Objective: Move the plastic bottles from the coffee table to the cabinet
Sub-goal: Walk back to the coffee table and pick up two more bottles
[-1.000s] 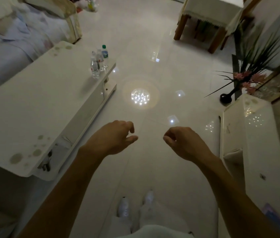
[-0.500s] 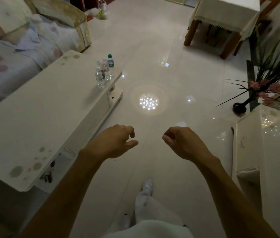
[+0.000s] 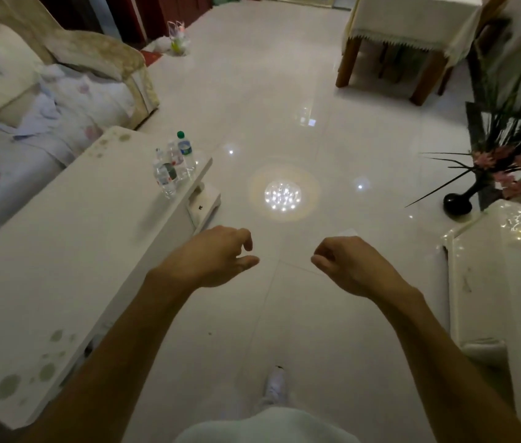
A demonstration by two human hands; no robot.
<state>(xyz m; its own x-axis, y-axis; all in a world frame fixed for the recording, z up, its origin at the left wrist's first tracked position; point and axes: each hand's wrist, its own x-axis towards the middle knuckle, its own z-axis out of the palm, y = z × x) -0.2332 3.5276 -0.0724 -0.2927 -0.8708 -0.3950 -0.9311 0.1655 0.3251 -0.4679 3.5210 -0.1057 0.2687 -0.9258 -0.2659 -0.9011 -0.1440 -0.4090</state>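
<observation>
1. The plastic bottles (image 3: pixel 173 164) stand close together at the far corner of the table (image 3: pixel 61 251), right by its edge.
2. The left hand (image 3: pixel 217 257) and the right hand (image 3: pixel 352 266) hang over the floor (image 3: pixel 284 91), well apart from the bottles. Each grip is loose, with soft bent fingers, and holds nothing.
3. The cabinet (image 3: pixel 508 282) is on the right side.
4. The bottles are bunched up, so a quick grab at one could bump the others. They might tip and roll off the edge.
</observation>
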